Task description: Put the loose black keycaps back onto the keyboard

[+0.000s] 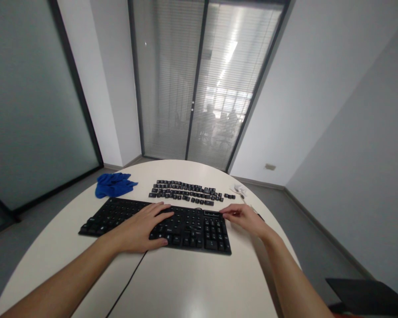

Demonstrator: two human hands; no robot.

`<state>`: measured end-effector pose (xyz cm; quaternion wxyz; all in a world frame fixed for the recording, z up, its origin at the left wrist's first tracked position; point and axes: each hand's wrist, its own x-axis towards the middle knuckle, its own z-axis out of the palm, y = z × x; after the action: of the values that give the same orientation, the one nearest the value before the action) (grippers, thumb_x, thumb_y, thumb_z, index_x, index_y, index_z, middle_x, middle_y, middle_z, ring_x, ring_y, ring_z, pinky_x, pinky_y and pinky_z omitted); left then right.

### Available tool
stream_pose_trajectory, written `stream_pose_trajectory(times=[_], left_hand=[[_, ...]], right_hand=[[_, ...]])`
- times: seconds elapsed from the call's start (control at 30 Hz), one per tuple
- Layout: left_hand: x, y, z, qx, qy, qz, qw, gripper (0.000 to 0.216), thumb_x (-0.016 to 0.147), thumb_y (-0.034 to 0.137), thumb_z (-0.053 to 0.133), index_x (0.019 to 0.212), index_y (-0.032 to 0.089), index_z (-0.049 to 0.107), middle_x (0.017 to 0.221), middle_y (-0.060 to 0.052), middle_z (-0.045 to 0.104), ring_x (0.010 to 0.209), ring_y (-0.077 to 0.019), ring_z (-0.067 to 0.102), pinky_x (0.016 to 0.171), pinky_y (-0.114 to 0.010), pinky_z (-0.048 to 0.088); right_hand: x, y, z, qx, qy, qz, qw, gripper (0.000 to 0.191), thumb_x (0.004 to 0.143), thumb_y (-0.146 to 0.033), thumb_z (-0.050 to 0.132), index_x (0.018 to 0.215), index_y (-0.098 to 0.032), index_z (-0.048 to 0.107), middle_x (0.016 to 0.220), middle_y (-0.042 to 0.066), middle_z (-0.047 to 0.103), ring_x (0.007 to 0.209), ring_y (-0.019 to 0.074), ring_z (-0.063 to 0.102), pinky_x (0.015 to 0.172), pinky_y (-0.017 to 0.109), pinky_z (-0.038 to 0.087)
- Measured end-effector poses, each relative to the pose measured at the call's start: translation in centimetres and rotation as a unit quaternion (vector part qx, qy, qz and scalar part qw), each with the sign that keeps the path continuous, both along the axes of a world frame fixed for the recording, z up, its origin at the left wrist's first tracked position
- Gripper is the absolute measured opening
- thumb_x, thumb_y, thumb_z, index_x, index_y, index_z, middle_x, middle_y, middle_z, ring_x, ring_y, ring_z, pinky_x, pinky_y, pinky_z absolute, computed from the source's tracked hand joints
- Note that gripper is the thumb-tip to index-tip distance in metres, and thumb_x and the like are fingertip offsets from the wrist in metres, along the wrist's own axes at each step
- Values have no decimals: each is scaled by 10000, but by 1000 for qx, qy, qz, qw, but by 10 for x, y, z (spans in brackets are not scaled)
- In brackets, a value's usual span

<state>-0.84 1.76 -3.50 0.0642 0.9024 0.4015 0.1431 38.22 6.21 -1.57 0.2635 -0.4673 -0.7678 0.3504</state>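
keyboard (159, 221) lies on round white table (192, 282) | left hand (142, 229) flat on keys, fingers spread | right hand (245, 216) fingers curled, pinching keyboard's right edge | loose keycaps (185, 192) beyond | blue cloth (112, 184) far left

Plenty of bare table (192, 282) in front of the keyboard (185, 227), only a thin black cable (128, 282) running across it. Behind the keyboard it's tight: rows of loose keycaps (185, 193) leave just a narrow strip between. The blue cloth (112, 184) blocks the far left corner, some small white bits (240, 190) sit far right. The left edge is open.
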Motion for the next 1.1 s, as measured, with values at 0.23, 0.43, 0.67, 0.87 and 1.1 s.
stream_pose_trajectory(times=[0.23,0.43,0.67,0.87,1.1], left_hand=[[-1,0,0,-1,-6,0,1000,726,836,517,674,1484,294,436,1604,-76,347,1457,-356,332,1195,-540,296],[0,1,0,-4,-1,1,1000,731,834,518,675,1486,297,428,1608,-65,342,1458,-347,332,1201,-526,293],[2,-1,2,-6,13,6,1000,726,838,505,671,1485,281,430,1606,-79,342,1460,-349,327,1196,-531,298],[0,-1,1,-10,2,3,1000,727,834,507,678,1482,279,440,1608,-88,338,1462,-358,322,1197,-543,292],[-1,1,-3,-1,-11,-1,1000,727,830,501,688,1484,302,438,1606,-73,343,1456,-357,334,1195,-546,296]], right_hand=[[0,-4,3,-48,-17,2,999,322,831,-415,643,988,-162,767,939,87,770,882,238,689,854,395,539],[5,-1,-5,-88,21,10,996,327,851,-432,631,988,-149,720,881,73,742,827,201,675,803,348,531],[3,-2,-3,-76,3,20,997,323,864,-424,634,989,-149,749,916,88,748,859,210,673,821,356,522],[1,-4,-2,-58,9,29,998,321,872,-430,629,1004,-165,752,899,80,748,840,208,672,788,347,527],[4,0,-5,-67,-23,4,997,289,788,-365,696,985,-164,762,757,37,720,716,179,644,716,317,500]])
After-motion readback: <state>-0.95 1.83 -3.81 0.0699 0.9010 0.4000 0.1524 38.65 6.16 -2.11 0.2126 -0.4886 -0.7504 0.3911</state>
